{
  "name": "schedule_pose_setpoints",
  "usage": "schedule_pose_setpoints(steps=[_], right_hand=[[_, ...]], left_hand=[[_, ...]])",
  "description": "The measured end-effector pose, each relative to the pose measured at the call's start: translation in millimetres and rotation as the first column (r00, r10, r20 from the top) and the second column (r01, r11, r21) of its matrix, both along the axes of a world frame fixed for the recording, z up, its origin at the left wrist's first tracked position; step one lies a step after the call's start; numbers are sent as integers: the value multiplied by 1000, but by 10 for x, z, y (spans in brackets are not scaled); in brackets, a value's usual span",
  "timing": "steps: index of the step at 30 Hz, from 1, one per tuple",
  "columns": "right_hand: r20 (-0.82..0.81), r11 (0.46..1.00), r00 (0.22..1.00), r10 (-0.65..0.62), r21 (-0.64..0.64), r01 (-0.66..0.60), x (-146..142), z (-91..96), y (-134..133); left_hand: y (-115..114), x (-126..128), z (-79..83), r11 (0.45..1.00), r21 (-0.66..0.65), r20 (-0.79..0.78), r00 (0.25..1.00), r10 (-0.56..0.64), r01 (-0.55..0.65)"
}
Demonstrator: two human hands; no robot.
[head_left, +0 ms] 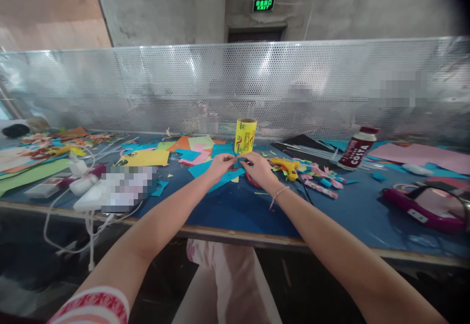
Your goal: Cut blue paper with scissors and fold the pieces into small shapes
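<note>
The desk (242, 214) is blue; on it lie blue paper (198, 171) and a glue gun (291, 167); a COSTA bottle (357, 150) stands there.

Matt blue paper (224, 179) on a smooth blue table (253, 216).
The front edge (238, 236) looks like bare wood; toward the far edge are dull yellow paper (147, 157), a smooth yellow tube (245, 137) and a glossy, plastic-looking bottle (356, 150). Along that edge a perforated metal screen (165, 79) gleams; the wall (161, 8) beyond looks like dull, mottled concrete.
</note>
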State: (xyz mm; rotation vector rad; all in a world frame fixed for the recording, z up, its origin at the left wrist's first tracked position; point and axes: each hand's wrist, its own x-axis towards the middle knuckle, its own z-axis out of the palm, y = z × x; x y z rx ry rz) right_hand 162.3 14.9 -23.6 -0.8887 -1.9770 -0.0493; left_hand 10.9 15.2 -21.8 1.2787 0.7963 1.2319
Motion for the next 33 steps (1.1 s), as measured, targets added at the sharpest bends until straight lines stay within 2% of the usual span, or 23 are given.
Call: schedule_pose_setpoints(steps=[10, 20, 33], right_hand=[[-77, 996, 997, -32, -90, 25, 1, -18, 17], [-29, 1000, 1000, -13, 7, 13, -1, 29, -31], [47, 999, 999, 9, 51, -11, 30, 24, -33]], left_hand=[[-38, -32, 85, 999, -25, 22, 999, 25, -25], [-48, -31, 98, 999, -38, 28, 999, 15, -14], [-60, -46, 110, 1000, -25, 38, 999, 18, -17]])
